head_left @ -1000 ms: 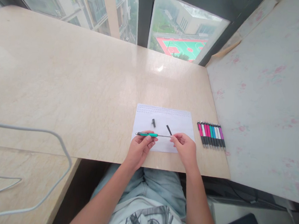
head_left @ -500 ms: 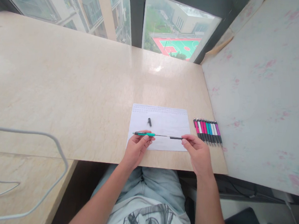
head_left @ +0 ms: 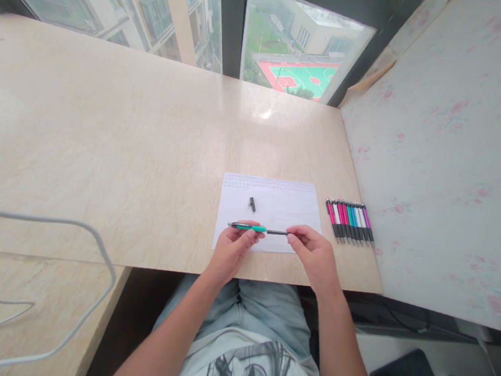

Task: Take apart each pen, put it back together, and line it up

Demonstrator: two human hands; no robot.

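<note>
Both hands (head_left: 271, 251) on teal pen (head_left: 251, 228) over paper (head_left: 270, 204)

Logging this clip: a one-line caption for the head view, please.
Left hand holds a teal pen barrel, right hand its black front piece, over paper.

Left hand (head_left: 234, 246) pinches the teal pen barrel (head_left: 249, 228), right hand (head_left: 312, 253) grips its black front piece (head_left: 278, 232), both over white paper (head_left: 270, 204); pens (head_left: 350, 219) lined up on the tabletop (head_left: 127, 142).
</note>
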